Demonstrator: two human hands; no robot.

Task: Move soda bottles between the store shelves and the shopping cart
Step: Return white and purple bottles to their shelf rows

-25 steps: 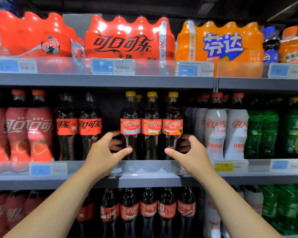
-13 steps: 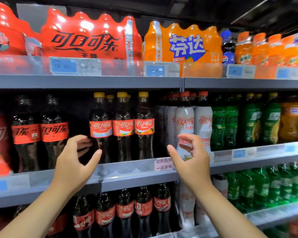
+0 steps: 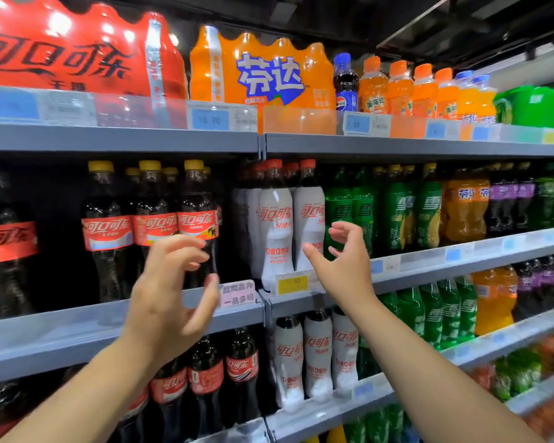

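Since half a second ago, both hands have shifted right along the middle shelf, away from the dark cola bottles with yellow caps [image 3: 199,225] and toward the white-sleeved plastic cola bottles with red caps [image 3: 275,219]. We find the left hand [image 3: 170,295] at lower centre of the frame and the right hand [image 3: 346,263] just right of centre. On each, the fingers are spread, loosely curved, and hold nothing.

Hazards, as we judge them:
- The white bottles stand packed against each other and beside the green plastic soda bottles [image 3: 343,212]. A grasp on one may tip a neighbour off the grey metal shelf [image 3: 429,273].
- The smooth sleeve may slip.

The white bottles stand upright at centre frame, behind the yellow price tag [image 3: 293,284]. No cart is in view.
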